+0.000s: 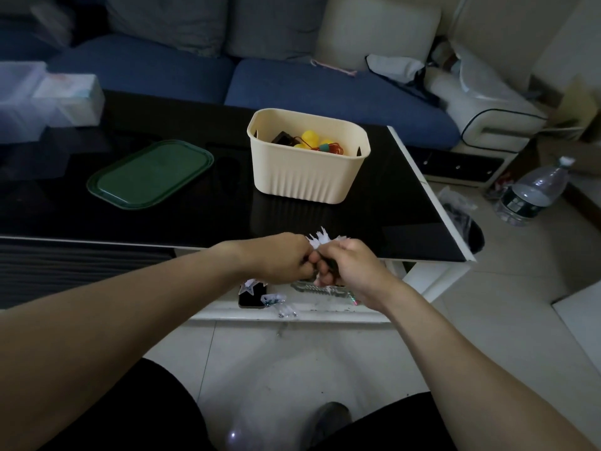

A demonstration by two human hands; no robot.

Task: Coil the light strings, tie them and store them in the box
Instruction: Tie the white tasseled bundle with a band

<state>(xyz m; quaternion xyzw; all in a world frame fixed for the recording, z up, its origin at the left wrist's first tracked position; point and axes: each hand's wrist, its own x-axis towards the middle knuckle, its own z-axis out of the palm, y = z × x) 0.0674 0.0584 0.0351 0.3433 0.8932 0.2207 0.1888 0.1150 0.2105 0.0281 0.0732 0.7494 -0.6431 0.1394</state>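
My left hand [283, 257] and my right hand [349, 265] meet at the near edge of the black table, both gripping a bundled light string with white star-shaped lights [320, 239] that sticks up between them. More of the string hangs below my hands, with a clear star [248, 285] and small lights [276, 302] over the lower shelf. A cream ribbed box [305, 177] stands on the table beyond my hands. Inside it lies another string with yellow bulbs and red wire [313, 143]. The box's green lid [149, 174] lies flat to its left.
The black glass table [211, 206] ends at a white edge on the right. A dark phone [252, 296] lies on the lower shelf. Clear plastic boxes [42, 99] sit far left. A water bottle [533, 193] stands on the floor at right. A blue sofa [292, 86] is behind.
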